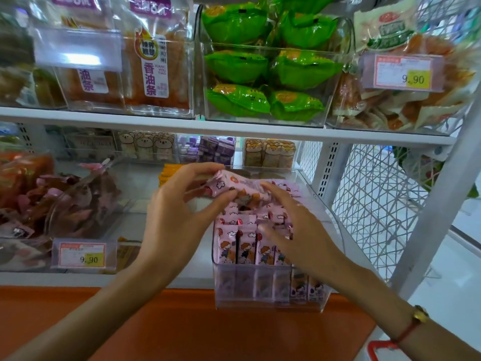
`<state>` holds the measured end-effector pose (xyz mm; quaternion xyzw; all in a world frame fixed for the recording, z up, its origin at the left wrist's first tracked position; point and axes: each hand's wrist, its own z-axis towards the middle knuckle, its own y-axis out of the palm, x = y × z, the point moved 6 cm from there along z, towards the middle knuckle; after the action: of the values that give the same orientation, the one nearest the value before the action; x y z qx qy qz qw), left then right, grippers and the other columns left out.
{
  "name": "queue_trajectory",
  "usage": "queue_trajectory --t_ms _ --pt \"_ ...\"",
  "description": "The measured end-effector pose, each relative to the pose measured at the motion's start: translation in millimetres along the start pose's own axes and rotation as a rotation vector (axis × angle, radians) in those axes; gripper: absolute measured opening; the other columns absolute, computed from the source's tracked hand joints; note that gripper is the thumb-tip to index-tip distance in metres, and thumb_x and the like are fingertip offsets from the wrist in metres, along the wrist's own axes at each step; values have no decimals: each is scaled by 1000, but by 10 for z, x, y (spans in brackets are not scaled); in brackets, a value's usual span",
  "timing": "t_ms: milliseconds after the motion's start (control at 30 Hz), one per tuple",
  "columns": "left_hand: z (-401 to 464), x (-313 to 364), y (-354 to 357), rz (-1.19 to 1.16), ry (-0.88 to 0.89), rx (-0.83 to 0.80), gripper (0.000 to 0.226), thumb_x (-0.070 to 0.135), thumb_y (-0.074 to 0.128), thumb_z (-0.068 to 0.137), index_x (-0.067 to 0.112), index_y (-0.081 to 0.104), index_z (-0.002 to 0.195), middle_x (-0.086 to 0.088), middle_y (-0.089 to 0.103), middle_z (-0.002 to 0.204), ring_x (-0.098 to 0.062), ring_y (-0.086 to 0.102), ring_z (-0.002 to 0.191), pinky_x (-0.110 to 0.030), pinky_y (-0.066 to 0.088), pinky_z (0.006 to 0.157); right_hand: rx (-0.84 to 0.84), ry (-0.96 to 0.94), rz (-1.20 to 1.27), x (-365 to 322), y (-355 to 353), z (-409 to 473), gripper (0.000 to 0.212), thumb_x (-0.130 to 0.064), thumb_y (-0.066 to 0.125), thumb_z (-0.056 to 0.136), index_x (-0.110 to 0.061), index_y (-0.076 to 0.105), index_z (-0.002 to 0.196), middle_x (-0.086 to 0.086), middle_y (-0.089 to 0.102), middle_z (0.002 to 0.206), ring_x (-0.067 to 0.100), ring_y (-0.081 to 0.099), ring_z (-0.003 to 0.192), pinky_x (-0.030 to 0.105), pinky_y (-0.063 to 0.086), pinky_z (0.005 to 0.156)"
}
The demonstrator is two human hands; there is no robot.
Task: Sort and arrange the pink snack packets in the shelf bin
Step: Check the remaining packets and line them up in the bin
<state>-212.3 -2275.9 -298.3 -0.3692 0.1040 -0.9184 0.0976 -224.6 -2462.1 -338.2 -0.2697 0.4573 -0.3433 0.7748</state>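
Pink packets standing upright in rows inside clear bin, front of lower shelf. One loose pink packet held above bin: left hand pinching its left end between thumb and curled fingers, right hand flat-fingered over rows, gripping nothing plainly visible. Probably light, soft, crinkly, slippery film; best pinched at sealed ends. White metal shelf above bin, orange ledge below, wire mesh right of bin.

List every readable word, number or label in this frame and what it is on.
"香油条" and "XIANG YOU TIAO": orange snack bag.
"9.90": upper price tag.
"9.90": lower price tag.
Purple header labels, price-tag small print and pink snack packets: too blurred to read.
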Motion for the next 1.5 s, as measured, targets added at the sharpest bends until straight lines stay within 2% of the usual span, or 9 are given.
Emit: queue_trajectory --t_ms 100,267,500,700,867,1067,1200,1333,1500 --pt "43 -20 41 118 50 3 41 42 69 72 29 59 110 23 62 99 10 61 92 -3 47 75 -36 20 -247 119 77 -19 68 -44 48 94 -43 5 147 -12 44 138 1 49 116 13 34 89" --pt "231 -210 96 268 35 -12 45 51 64 71 28 59 110 13 64 104 1 62 91 -12 52 73 -198 110 -388 358 224 -33 52 -49 30 98 -31 26 147 -8 24 155 11 19 142 33 13 116" --pt "510 -444 465 555 107 -330 42 40 75 75 22 64 112 4 68 109 -5 57 88 -25 52 75 -180 114 -338 381 212 -36 50 -49 33 98 -31 32 145 -8 24 155 12 18 143 35 11 118" --pt "826 -683 911 718 40 -660 49 41 73 79 25 59 123 3 62 125 -15 59 108 -30 47 86 -158 100 -339 389 219 -27 50 -51 32 97 -33 31 144 -11 24 154 9 17 142 25 4 110" --pt "860 -971 1183 791 -13 -691 40 33 72 82 18 56 116 -3 61 122 -18 58 109 -31 46 91 -142 88 -338 403 224 -28 49 -51 32 97 -35 32 143 -16 25 153 5 17 140 20 1 104" --pt "823 -917 1214 871 111 -831 27 25 59 94 19 64 120 0 63 126 -16 58 112 -23 39 84 -144 90 -336 397 224 -18 49 -52 32 97 -35 32 143 -14 24 154 8 18 142 29 8 114" --pt "837 -721 1099 857 168 -790 24 28 58 93 22 65 115 2 63 120 -15 56 108 -25 38 82 -93 34 -312 318 151 -24 43 -47 36 98 -34 40 139 -12 37 147 7 28 136 22 12 109" --pt "626 -725 1168 955 137 -991 29 32 53 96 18 65 119 -2 65 120 -18 59 106 -31 47 91 4 -36 -327 187 42 -35 37 -41 41 98 -35 46 134 -13 47 137 3 37 128 17 17 104" --pt "619 -639 1116 930 113 -862 21 27 54 95 14 68 106 -4 66 113 -17 60 100 -27 46 83 -153 26 -290 214 130 -109 39 -41 42 97 -40 41 136 -11 54 129 7 46 118 26 31 104"
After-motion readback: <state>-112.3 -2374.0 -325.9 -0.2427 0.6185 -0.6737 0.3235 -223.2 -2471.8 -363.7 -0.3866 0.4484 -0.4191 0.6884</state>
